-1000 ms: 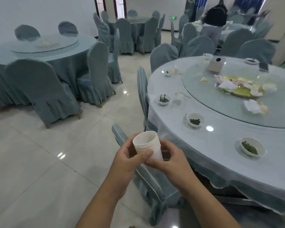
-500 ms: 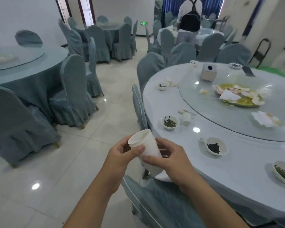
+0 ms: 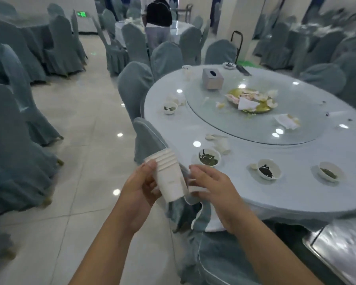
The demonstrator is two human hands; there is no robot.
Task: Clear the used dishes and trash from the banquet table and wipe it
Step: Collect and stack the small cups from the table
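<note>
Just off the near edge of the round worktop (image 3: 296,198), above a covered chair (image 3: 150,138), the left hand (image 3: 139,188) holds a stack of white paper cups (image 3: 169,175), tilted with the rims up and to the left; its grip is closed around the stack, thumb near the rims. The right hand (image 3: 212,186) is just beside the stack, fingers curled, and seems to pinch something small and white at the fingertips; what it is cannot be made out. On the worktop stand small white bowls (image 3: 209,157) with dark leftovers, near a fallen cup (image 3: 223,146). On the glass turntable (image 3: 255,128) sit a tissue box (image 3: 212,79) and a dish (image 3: 253,99) heaped with crumpled napkins.
</note>
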